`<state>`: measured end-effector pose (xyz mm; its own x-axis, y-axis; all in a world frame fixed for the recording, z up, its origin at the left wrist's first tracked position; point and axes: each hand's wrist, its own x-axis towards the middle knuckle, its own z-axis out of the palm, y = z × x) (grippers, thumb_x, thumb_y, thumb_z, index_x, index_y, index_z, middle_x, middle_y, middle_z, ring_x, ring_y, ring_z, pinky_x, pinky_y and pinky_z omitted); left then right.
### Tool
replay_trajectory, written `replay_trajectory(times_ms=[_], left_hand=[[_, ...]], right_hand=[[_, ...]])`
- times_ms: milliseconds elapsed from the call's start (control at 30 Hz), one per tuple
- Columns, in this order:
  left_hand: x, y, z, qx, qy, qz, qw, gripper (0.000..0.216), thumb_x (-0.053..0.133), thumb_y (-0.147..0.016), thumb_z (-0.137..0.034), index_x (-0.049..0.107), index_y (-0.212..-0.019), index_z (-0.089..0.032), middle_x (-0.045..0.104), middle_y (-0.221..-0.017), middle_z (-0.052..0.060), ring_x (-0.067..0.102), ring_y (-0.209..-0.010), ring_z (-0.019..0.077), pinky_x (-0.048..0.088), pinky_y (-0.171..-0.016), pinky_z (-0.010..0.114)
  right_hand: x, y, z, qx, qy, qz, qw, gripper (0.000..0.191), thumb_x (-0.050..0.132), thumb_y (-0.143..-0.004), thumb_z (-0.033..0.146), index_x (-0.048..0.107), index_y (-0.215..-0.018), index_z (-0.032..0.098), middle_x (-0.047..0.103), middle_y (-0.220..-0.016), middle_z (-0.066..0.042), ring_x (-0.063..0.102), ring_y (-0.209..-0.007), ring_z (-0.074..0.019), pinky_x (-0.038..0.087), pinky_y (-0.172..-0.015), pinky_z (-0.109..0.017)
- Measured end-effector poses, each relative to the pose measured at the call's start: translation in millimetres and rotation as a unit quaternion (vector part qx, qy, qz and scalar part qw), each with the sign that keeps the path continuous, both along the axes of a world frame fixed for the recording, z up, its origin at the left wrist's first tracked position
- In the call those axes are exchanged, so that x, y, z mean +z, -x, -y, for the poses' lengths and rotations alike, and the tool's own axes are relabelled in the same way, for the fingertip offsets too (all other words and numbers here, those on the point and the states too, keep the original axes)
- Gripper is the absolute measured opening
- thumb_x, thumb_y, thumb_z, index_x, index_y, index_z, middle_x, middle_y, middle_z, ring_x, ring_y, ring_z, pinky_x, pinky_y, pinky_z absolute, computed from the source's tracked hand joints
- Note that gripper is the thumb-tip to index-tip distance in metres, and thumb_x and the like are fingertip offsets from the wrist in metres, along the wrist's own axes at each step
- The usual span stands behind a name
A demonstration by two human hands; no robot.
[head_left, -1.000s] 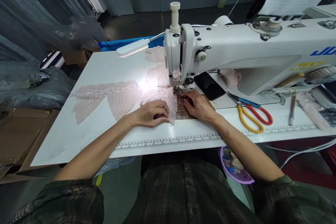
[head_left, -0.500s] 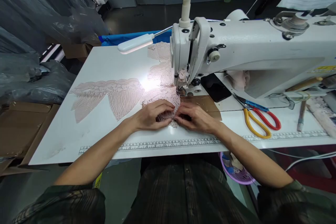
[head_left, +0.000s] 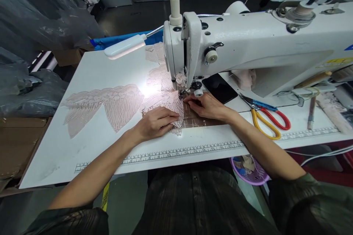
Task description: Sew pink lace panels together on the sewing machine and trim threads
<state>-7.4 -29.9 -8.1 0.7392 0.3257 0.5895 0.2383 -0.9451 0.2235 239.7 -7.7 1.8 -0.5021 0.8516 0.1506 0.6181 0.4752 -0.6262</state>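
Observation:
Pale pink lace fabric (head_left: 118, 104) lies spread over the white table (head_left: 91, 77) and runs under the head of a white sewing machine (head_left: 248, 51). My left hand (head_left: 156, 122) rests palm down on the lace just in front of the needle, fingers together and pressing it flat. My right hand (head_left: 205, 105) lies to the right of the presser foot (head_left: 182, 93), its fingertips pinching the lace edge beside the needle. A brown taped patch (head_left: 198, 119) shows on the table under my right hand.
Scissors with one red and one yellow handle (head_left: 266, 117) lie right of my right hand. A black phone (head_left: 219, 88) sits under the machine arm. A lamp on a gooseneck (head_left: 124, 46) lights the needle area. A purple basket (head_left: 248, 170) hangs below the table edge.
My right hand has moved from the near lace edge up to the presser foot. My left hand has stayed pressed on the lace. The view has shifted a little.

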Motion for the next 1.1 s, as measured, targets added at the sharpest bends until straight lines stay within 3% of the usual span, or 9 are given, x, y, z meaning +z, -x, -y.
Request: replay_trajectory(times_ms=[100,333,600,800,1100], left_hand=[[-2.8,0,-1,0.004,-0.005,-0.02,1.0,0.015,0.058,-0.089,-0.011,0.068,-0.099,-0.016,0.075,-0.098,0.008,0.072,-0.088,0.0181,0.063,-0.073,0.036],[-2.2,0,0,0.012,-0.023,-0.067,0.997,0.013,0.058,-0.09,-0.012,0.068,-0.097,-0.015,0.075,-0.098,0.008,0.071,-0.086,0.0188,0.061,-0.073,0.036],[15.5,-2,-1,-0.016,-0.051,-0.153,0.987,0.018,0.054,-0.09,-0.014,0.071,-0.097,-0.013,0.074,-0.1,0.009,0.069,-0.085,0.0193,0.058,-0.075,0.035],[24.2,-7,-16,-0.047,-0.019,-0.188,0.981,0.02,0.053,-0.086,-0.016,0.073,-0.086,-0.019,0.072,-0.083,0.003,0.064,-0.07,0.0149,0.052,-0.068,0.03],[16.9,-2,-10,-0.01,-0.026,-0.181,0.983,0.02,0.053,-0.089,-0.016,0.072,-0.093,-0.017,0.072,-0.097,0.004,0.065,-0.079,0.0158,0.053,-0.071,0.03]], right_hand=[[-11.4,1,4,0.012,-0.031,-0.014,0.999,0.032,0.05,-0.092,0.021,0.07,-0.116,0.018,0.066,-0.09,-0.005,0.059,-0.075,-0.0154,0.041,-0.065,-0.028],[-21.4,-2,7,0.032,-0.078,0.007,0.996,0.037,0.049,-0.092,0.02,0.069,-0.123,0.021,0.063,-0.105,-0.008,0.059,-0.083,-0.0184,0.046,-0.077,-0.032],[-25.7,-4,8,0.13,-0.185,0.035,0.973,0.033,0.053,-0.09,0.017,0.075,-0.112,0.03,0.061,-0.106,-0.009,0.054,-0.092,-0.0212,0.044,-0.08,-0.038],[-25.9,-6,8,0.125,-0.206,0.06,0.969,0.031,0.055,-0.091,0.02,0.074,-0.114,0.029,0.059,-0.108,-0.01,0.054,-0.094,-0.0218,0.046,-0.08,-0.037],[-19.8,-3,12,0.108,-0.209,0.092,0.968,0.032,0.052,-0.092,0.02,0.074,-0.114,0.027,0.061,-0.109,-0.011,0.056,-0.085,-0.0197,0.044,-0.073,-0.033]])
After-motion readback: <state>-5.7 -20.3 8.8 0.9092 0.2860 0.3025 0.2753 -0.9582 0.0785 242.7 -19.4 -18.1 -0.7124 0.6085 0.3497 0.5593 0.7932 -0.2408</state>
